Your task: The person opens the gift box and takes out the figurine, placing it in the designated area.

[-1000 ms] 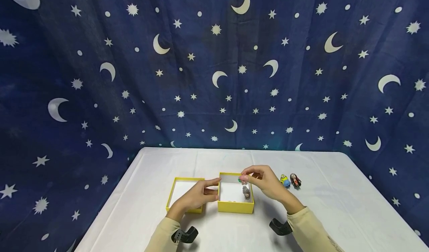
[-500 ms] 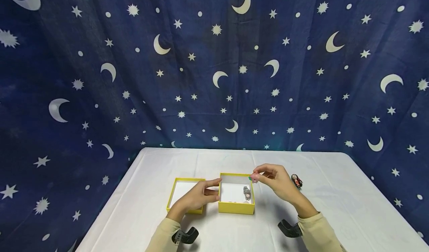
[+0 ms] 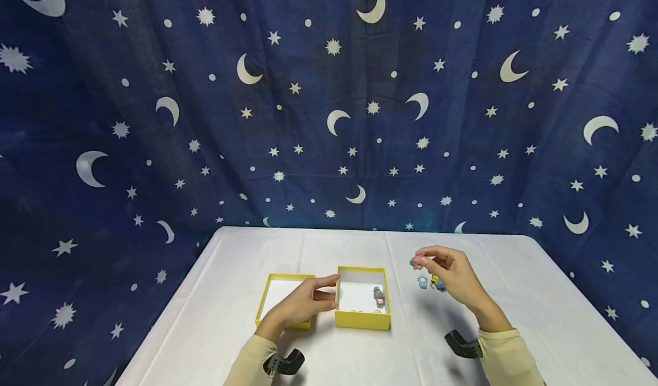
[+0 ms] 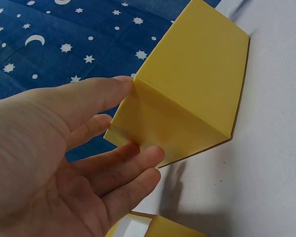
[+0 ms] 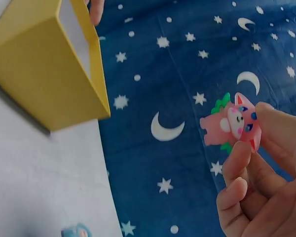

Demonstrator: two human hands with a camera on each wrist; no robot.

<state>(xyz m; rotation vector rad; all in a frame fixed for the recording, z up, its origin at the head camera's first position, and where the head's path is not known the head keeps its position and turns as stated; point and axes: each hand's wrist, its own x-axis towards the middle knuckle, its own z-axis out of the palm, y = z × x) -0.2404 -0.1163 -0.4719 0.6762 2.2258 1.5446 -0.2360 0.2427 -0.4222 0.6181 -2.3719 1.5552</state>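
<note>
My right hand (image 3: pixel 454 274) pinches a small pink animal figurine (image 5: pixel 218 127) with green parts by its head, above the table and to the right of a yellow box (image 3: pixel 362 320). The left hand (image 3: pixel 300 303) touches the box's left side with extended fingertips; its thumb (image 4: pixel 116 89) lies at the box edge. A grey figurine (image 3: pixel 378 298) lies inside the box by the right wall, and the near wall hides part of the floor. Below the right hand, a light blue figurine (image 3: pixel 422 282) and a yellow and blue figurine (image 3: pixel 435 284) lie on the table.
A shallow yellow tray with a white inside (image 3: pixel 275 288) lies left of the box, partly behind the left hand. The white table (image 3: pixel 241 243) ends at a dark blue curtain (image 3: pixel 308 89) with moons and stars.
My right hand has carried the pink figurine out of the box and off to the right. The light blue figurine has come into sight; the dark-haired one is now hidden. The left hand stays put.
</note>
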